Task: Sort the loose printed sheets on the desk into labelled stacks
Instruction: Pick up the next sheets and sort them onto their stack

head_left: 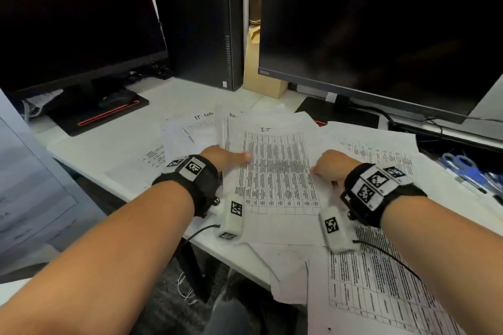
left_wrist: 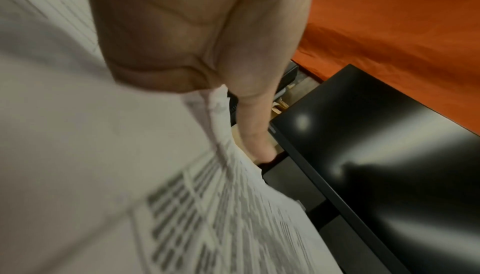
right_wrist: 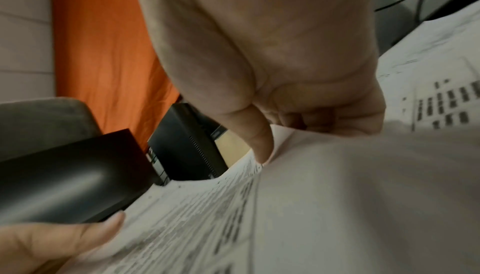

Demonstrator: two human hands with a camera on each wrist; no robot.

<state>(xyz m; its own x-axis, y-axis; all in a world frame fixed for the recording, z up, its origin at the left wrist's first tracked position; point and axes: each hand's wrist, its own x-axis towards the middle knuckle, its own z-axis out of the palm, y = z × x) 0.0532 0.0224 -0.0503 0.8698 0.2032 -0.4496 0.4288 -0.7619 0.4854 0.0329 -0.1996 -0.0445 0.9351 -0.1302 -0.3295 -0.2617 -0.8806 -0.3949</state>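
A printed sheet with a dense table headed "IT" lies slightly raised over the other papers at the desk's middle. My left hand grips its left edge, thumb on top and fingers underneath; the left wrist view shows that thumb along the curled paper edge. My right hand pinches the right edge, thumb pressing on top of the sheet. More loose sheets lie around: one headed "IT Log" at the back left, one at the right, one at the near right.
Two dark monitors stand at the back with a black computer tower and a cardboard box between them. Blue-handled scissors and cables lie at the right. A sheet hangs over the desk's near edge.
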